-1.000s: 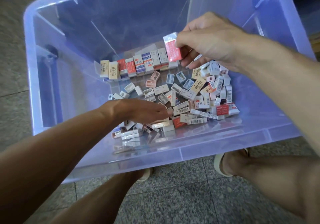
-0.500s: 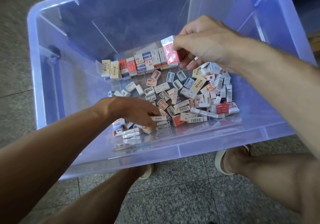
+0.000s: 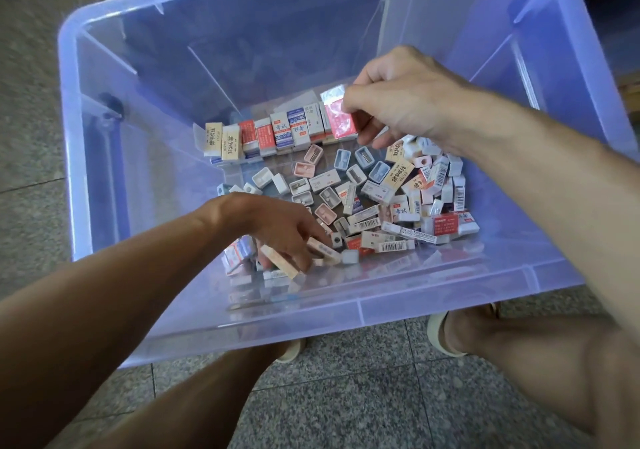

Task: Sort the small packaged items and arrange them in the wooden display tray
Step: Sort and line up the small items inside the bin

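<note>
A red packet (image 3: 341, 119) is pinched by the right hand (image 3: 398, 102) at the end of the standing row (image 3: 277, 135) in the plastic bin (image 3: 242, 50). Pale packets (image 3: 278, 261) are gripped by the left hand (image 3: 277, 228) among the loose pile (image 3: 398, 202). The row could be toppled if the packet is pushed in crookedly. No wooden tray is seen.

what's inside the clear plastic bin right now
Inside the bin: a standing row of packaged erasers, a loose pile of erasers and sharpeners, and both hands gripping packs. Anything beneath the pile or hands is hidden.
</note>
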